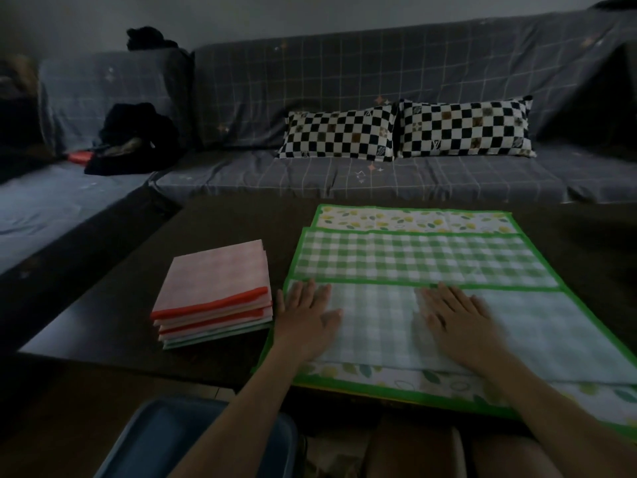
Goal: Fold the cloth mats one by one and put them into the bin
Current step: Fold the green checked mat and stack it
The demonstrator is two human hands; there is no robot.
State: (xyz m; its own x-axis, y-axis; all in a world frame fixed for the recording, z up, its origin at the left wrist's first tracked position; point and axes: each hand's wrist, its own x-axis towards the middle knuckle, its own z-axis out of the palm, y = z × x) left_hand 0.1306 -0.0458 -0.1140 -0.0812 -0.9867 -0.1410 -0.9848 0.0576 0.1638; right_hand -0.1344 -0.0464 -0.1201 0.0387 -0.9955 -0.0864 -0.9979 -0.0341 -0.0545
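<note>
A green-bordered cloth mat (424, 260) lies on the dark table, its near part folded over so the pale checked underside (379, 322) faces up. My left hand (306, 315) lies flat on the left end of that fold. My right hand (458, 319) presses flat on its middle, slightly blurred. Under this mat lie other mats with a lemon print (413, 220), showing at the far and near edges. A stack of folded pink, red and green mats (213, 298) sits to the left. A blue-grey bin (165, 443) stands on the floor at lower left, partly behind my left forearm.
The dark table (103, 305) has bare room left of the stack. Behind it runs a grey checked sofa (344, 177) with two black-and-white checked cushions (339, 136) and a heap of dark clothes (134, 139) at the left.
</note>
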